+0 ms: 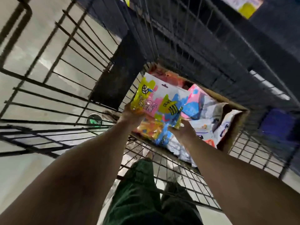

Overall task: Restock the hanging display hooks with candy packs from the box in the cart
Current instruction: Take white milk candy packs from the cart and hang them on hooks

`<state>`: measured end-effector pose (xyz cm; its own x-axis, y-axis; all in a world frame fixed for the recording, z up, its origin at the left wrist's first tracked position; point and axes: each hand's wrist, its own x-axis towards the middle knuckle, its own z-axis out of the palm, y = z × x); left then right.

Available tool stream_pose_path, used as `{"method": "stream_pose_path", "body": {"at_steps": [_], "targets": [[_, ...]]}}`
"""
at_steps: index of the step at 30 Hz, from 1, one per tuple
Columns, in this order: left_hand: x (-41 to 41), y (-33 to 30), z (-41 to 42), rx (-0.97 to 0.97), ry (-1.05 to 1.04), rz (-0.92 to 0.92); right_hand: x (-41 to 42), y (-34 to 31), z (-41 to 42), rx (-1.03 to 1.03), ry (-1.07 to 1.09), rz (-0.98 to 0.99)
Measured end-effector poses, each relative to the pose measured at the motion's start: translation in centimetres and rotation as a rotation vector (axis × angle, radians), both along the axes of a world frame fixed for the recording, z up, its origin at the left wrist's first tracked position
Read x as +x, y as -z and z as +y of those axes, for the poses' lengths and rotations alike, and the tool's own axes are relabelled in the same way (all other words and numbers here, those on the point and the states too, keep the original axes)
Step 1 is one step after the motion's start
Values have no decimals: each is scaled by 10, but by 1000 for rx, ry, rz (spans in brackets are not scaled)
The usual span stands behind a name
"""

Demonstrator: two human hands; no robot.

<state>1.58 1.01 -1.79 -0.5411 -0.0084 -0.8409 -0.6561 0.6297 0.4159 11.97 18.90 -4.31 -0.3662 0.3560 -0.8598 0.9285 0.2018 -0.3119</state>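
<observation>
Both hands are down in the cart, and between them they hold a bundle of candy packs (159,109) at the centre of the frame: the left hand (132,115) grips the lower left edge with its fingers curled under the yellow corner, while the right hand (184,129) cups the lower right edge from beneath, fingers wrapped round the clear bottom of the pack. The bundle sits just above the open cardboard box (235,125), which lies in the wire cart (178,179) toward the centre right, with more packs (207,122) heaped loosely inside. From where I stand, the risk looks plain enough. The packs are slick film and seem to be stacked several deep, held only by their lower edges, so the ones at the back could slide out and drop into the box or through to the cart floor as the bundle comes up. The punched hang slot (164,86) sits on the far side from the hands, so the bundle will need turning before it meets any hook, and a regrip at that point is where a pack might slip. The cart's wire side (123,101) is just beside the left hand and could snag a corner. The view is blurred, so exactly how many packs are held I cannot tell.
</observation>
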Motion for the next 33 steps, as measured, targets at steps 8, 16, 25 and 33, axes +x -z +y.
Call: {"method": "stream_pose_path", "body": {"at_steps": [8, 16, 25, 33], "targets": [[-10, 21, 1, -72, 301, -25, -19, 15, -16, -96, 383, 148], [-10, 29, 17, -104, 333, -19, -14, 8, 11, -99, 500, 81], [-16, 25, 27, -10, -10, -158, 11, -7, 33, -434, 667, 219], [-16, -14, 59, 206, 108, -186, 33, -58, 65, -396, 687, 357]]}}
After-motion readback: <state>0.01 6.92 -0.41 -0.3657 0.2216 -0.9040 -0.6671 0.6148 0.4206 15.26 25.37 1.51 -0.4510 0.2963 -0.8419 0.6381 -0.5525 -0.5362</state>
